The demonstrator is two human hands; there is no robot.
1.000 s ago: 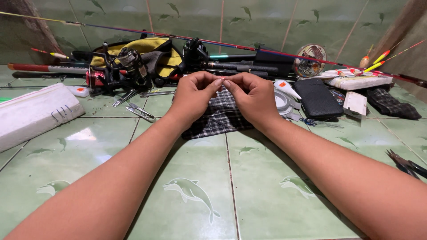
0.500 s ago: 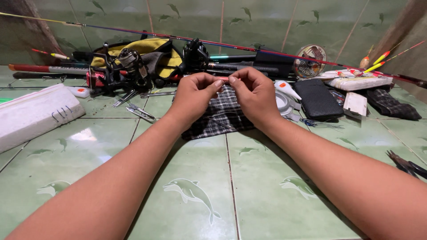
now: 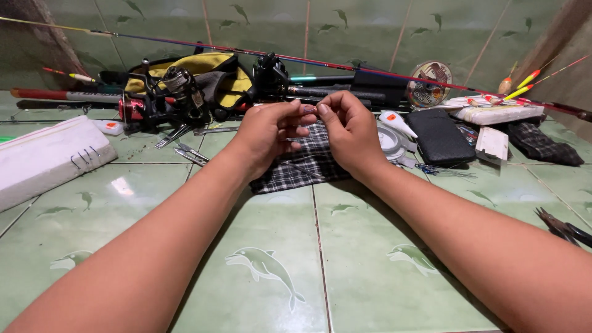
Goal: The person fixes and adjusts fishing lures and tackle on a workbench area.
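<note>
A: Pinching something very small, your left hand (image 3: 268, 132) and right hand (image 3: 351, 132) meet fingertip to fingertip above the checked cloth (image 3: 302, 163), which lies flat on the green tiled floor (image 3: 259, 246). Both hands are nearly closed, thumb against forefinger. What sits between them is too fine to make out; it may be line or a hook, but that cannot be told.

B: How would you expect it to handle?

A: As a judgement: very light, thin, slippery and easy to drop or lose against the patterned cloth. Keep the grip at the very tips of your fingers, close on either side of the item, over the cloth.

B: And its direction?

A: If it is a strand, its long axis would run left to right between your two pinches, roughly parallel to the fishing rods (image 3: 345, 65) lying across the back. Its true heading is not visible.

B: What lies around your hands?

A: A spinning reel (image 3: 176, 92) and yellow bag (image 3: 203, 68) behind your left hand, a white case (image 3: 43, 160) far left, a black pouch (image 3: 439, 137) and line spool (image 3: 428, 83) to the right.
</note>
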